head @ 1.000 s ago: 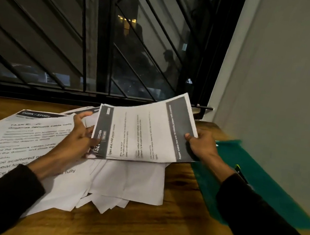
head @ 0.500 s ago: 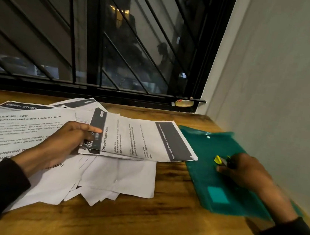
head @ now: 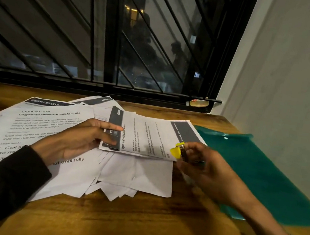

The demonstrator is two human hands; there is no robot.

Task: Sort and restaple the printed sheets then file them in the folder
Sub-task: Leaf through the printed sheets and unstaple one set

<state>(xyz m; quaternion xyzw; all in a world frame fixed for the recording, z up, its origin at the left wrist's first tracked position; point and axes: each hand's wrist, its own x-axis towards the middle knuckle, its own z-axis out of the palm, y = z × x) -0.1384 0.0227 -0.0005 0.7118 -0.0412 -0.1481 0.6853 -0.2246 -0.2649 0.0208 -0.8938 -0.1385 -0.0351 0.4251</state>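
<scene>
The left hand (head: 80, 139) pinched the near-left edge of a printed sheet set (head: 147, 136), thumb on top, atop loose papers (head: 52, 143) on the worktop (head: 136, 223). The right hand (head: 208, 169) had its grip clamped on a yellow stapler (head: 180, 151) at that set's right corner. The green folder (head: 261, 170) lay just right of the set.

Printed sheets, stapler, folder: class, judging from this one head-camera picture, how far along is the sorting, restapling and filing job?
Done: one set of sheets is gathered on top of the loose pile. In hand: the left hand holds that set at its dark header while the right hand brings the yellow stapler to its near edge. Left: stapling, sorting the remaining pile, and filing in the green folder, which lies beside it.
</scene>
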